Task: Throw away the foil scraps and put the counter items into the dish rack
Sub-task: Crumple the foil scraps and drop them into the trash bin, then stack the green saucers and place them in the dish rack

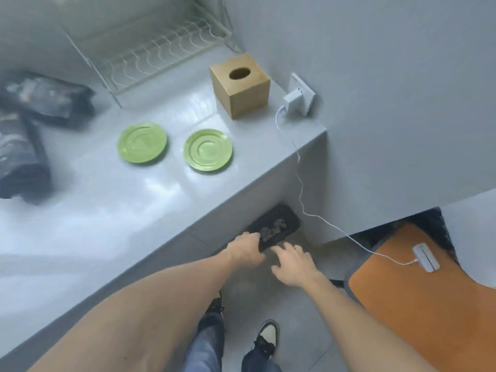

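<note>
Two green plates lie flat on the grey counter (107,200): one on the left (142,143), one on the right (208,150). A white wire dish rack (150,47) stands behind them at the back of the counter. Below the counter's edge, on the floor, sits a black bin (273,226) with crumpled foil scraps (275,229) inside. My left hand (244,248) grips the near rim of the bin. My right hand (294,261) hovers beside it over the bin's near end, fingers spread and holding nothing.
A wooden tissue box (240,85) stands at the counter's right back corner. A charger (295,96) in a wall socket trails a white cable to a device (426,257) on an orange stool (418,299). Dark bags (32,124) lie on the counter's left.
</note>
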